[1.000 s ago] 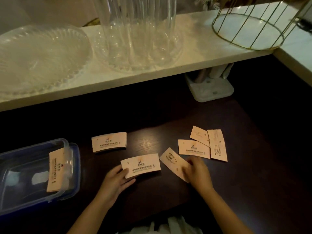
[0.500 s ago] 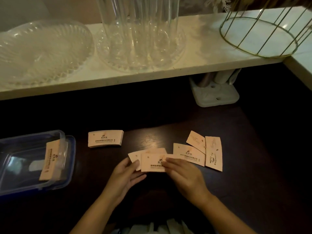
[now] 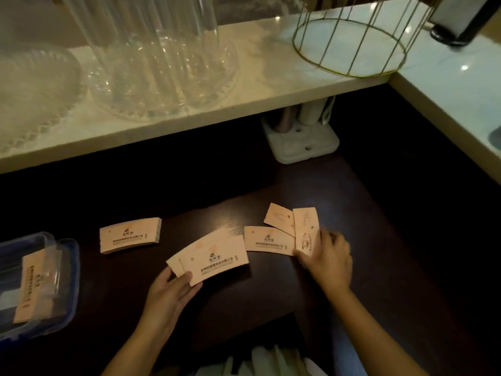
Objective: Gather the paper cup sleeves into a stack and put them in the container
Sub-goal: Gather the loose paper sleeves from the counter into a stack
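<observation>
Head view, only one cam. Lower centre: left hand (image 3: 173, 291) pinching two overlapped sleeves (image 3: 214, 260) by their lower-left corner, thumb on top, fingers under, pair lifted a bit off the dark table (image 3: 379, 267) and fanned — prob. held as the growing pile so each new one can be slid on. Centre right: right hand (image 3: 328, 253) flat, fingers spread, resting on the lower end of the upright sleeve (image 3: 305, 229); blurred, so can't tell if gripped or just pressed for a slide toward the pile. Just left of it, touching: flat sleeve (image 3: 268, 238) w/ print facing up, and tilted sleeve (image 3: 279, 217) above, partly tucked under the upright one. The three overlap, so likely easier dragged together than picked singly. Centre left: squared stack (image 3: 130, 234) lying apart from the loose ones, looks ready to go. Far left edge: clear container (image 3: 67, 267) w/ blue rim, one bundle of sleeves (image 3: 35, 286) already inside, standing on its long edge against the wall. Top of frame: pale shelf (image 3: 244, 104) w/ glassware (image 3: 151, 50) and wire basket (image 3: 349, 44), white block (image 3: 301, 142) under it; not part of job. Judgement: mid-gather, three loose still out.
</observation>
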The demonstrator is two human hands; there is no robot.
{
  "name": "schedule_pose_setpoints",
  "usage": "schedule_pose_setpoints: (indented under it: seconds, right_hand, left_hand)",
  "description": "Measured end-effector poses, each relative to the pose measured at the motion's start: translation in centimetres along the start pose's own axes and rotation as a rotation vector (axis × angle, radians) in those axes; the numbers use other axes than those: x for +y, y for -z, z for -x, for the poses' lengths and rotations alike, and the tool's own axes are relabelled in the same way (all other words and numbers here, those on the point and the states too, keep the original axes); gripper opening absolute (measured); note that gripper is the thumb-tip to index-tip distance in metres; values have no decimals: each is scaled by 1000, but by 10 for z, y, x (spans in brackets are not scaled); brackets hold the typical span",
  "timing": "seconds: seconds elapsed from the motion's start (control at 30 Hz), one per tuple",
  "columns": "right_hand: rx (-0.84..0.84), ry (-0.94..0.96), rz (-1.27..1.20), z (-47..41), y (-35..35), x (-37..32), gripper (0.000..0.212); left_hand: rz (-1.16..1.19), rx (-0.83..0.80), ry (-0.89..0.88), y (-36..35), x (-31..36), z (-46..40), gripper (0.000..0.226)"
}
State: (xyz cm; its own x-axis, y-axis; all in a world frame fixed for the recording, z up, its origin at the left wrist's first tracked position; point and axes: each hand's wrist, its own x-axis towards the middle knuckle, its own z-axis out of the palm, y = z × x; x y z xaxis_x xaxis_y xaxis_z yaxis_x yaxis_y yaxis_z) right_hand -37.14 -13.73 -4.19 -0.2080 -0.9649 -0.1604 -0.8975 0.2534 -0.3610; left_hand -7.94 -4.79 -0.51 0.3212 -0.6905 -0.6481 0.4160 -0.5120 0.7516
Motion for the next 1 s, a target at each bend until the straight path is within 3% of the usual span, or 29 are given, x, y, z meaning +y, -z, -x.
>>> schedule_pose_setpoints:
  seconds: [0.37, 0.47, 0.6, 0.7, 0.8, 0.87, 0.93, 1.0]
  right_hand:
    - [-37, 288, 149, 8, -4, 10, 58]
    - [20, 302, 103, 14, 6, 8, 33]
    - [137, 155, -57, 13, 23, 15, 13]
    - [152, -103, -378, 7, 40, 11, 4]
    - [-50, -362, -953, 1, 49, -6, 18]
    - [-291, -447, -1354, 4, 52, -21, 48]
    - [-497, -417, -1538, 9, 53, -35, 85]
    - [-649, -315, -1588, 13, 55, -51, 99]
  left_hand:
    - [-19, -5, -18, -6, 9, -3, 24]
    - [-4, -11, -14, -7, 10, -3, 25]
    - [1, -21, -19, -9, 12, -4, 32]
    - [-3, -29, -20, -11, 12, -6, 34]
    - [12, -20, 0, -13, 13, -8, 36]
    - [22, -15, 7, -15, 14, -8, 36]
    - [20, -21, -7, -17, 16, -6, 29]
    - [12, -34, -35, -19, 19, -3, 25]
